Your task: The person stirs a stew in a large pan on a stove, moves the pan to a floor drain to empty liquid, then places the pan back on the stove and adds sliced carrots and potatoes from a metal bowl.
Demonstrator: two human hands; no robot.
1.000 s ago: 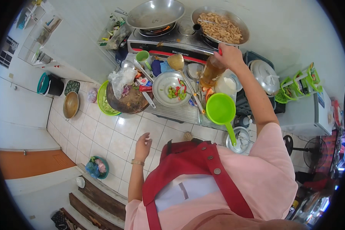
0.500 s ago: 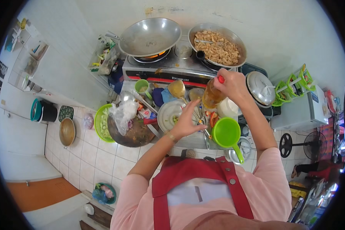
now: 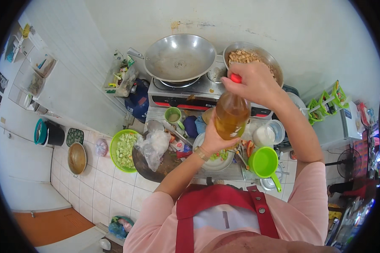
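In front of the gas stove, a clear bottle of golden liquid is held up. The left hand wraps round its low part, likely to keep it steady. The right hand is closed on the red cap, maybe for a firm grip. The wok sits on the stove's left side, probably so the burner can warm it

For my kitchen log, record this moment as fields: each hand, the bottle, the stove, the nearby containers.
Left hand: around the lower part of the bottle
Right hand: gripping the bottle's top, at the red cap
Bottle: see-through, amber liquid inside
Stove: wide pan on the left; pan of browned pieces on the right
Nearby: green dipper; plate with chopped green pieces
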